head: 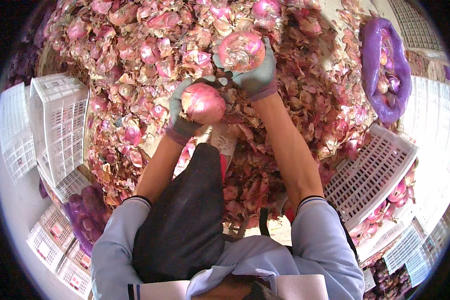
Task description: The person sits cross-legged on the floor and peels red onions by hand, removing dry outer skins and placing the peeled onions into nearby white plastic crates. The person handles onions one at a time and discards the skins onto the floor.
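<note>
My left hand [177,108], in a grey-green work glove with a purple cuff, is closed around a large smooth red onion [204,103]. Farther out, my right hand [260,77] wears a matching glove and cups another red onion [242,51], whose rough root end faces up. Both onions are lifted above a thick layer of loose, papery onion skins [296,101]. Whole red onions lie among the skins, one of them [150,51] ahead of my left hand. My gloves hide the undersides of the held onions.
A white plastic crate [60,123] stands on its side at left, near filled purple net bags [86,213]. At right, a purple sack [405,75] of onions stands open. A tilted white crate [375,172] sits beside my right elbow, with onions [397,191] next to it.
</note>
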A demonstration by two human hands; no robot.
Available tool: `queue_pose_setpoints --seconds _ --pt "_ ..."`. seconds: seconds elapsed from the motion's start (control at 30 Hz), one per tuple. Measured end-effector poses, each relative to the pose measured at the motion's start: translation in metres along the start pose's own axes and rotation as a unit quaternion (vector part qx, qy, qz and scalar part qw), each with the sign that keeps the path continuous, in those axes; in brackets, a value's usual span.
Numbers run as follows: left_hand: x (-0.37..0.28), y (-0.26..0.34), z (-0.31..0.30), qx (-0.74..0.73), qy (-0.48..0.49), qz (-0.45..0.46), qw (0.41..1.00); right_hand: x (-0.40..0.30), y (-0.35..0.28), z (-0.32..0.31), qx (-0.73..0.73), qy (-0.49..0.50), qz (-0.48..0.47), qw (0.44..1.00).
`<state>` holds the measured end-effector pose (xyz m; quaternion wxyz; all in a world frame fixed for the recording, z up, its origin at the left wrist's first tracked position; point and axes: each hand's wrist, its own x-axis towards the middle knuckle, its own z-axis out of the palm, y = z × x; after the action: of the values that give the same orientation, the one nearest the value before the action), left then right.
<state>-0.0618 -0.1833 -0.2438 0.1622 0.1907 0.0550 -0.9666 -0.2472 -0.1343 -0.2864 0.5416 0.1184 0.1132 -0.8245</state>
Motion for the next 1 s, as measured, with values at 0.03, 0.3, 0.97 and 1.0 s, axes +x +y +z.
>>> queue_pose_setpoints --seconds 0.03,0.3,0.97,1.0 --pt "-0.001 0.002 -0.003 0.003 -0.042 0.000 0.999 0.000 0.006 0.005 -0.007 0.003 -0.002 1.000" --pt "-0.012 0.027 -0.018 0.047 0.034 0.023 0.998 -0.003 0.016 0.025 -0.062 0.007 0.009 0.998" --pt "-0.276 0.264 0.095 0.046 -0.126 0.474 0.870 -0.295 -0.010 0.002 -0.182 0.243 -0.149 0.941" --pt "-0.292 0.275 0.108 0.068 -0.098 0.545 0.830 -0.303 -0.007 0.008 -0.160 0.195 -0.136 0.958"
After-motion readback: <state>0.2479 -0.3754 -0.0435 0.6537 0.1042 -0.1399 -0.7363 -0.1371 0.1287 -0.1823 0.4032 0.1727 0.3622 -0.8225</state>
